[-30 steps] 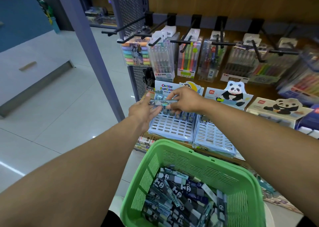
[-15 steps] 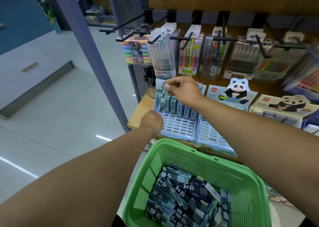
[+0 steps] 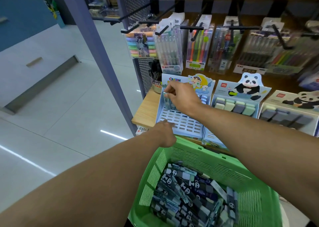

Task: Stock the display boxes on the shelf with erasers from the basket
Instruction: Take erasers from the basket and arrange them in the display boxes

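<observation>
A green plastic basket close below me holds several panda-print eraser packs. On the wooden shelf stands a light-blue cartoon display box with a slotted tray and a row of erasers at its back. My right hand reaches into the box's back left corner and pinches an upright eraser pack there. My left hand hovers between the basket's far rim and the box's front edge, fingers loosely curled, holding nothing I can see.
To the right stand a panda display box with pale and grey erasers and a further panda box. Pen packs hang on black hooks above. A purple post and tiled floor lie to the left.
A second ago both hands held an eraser pack over the box. My right hand has carried it to the box's back left; my left hand let go and dropped toward the basket rim.
</observation>
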